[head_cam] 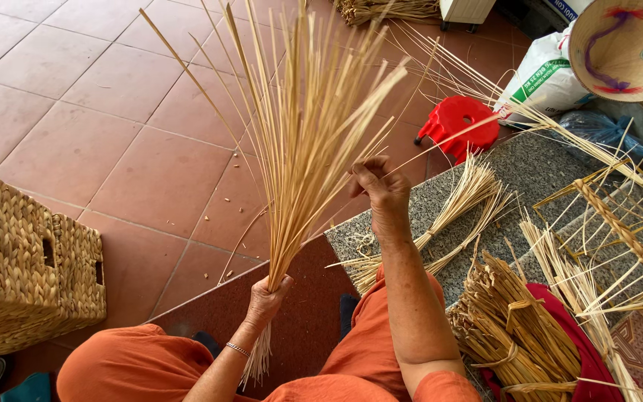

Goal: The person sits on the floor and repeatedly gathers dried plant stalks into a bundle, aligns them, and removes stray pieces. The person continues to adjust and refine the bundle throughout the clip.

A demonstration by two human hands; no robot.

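Two hands work one fan of pale straw stalks (303, 141), held upright over the red tiled floor (113, 126); the left hand (266, 301) is closed tight around the fan's lower end, the right hand (381, 186) pinches a single stalk at its right edge; the step appears to be sorting, and drawing that stalk free calls for a steady grip below. On the left stand woven baskets (27, 260), contents hidden; tied straw bundles (507, 327) lie near right on the stone ledge (537, 167); a red stool (459, 123) sits far right.
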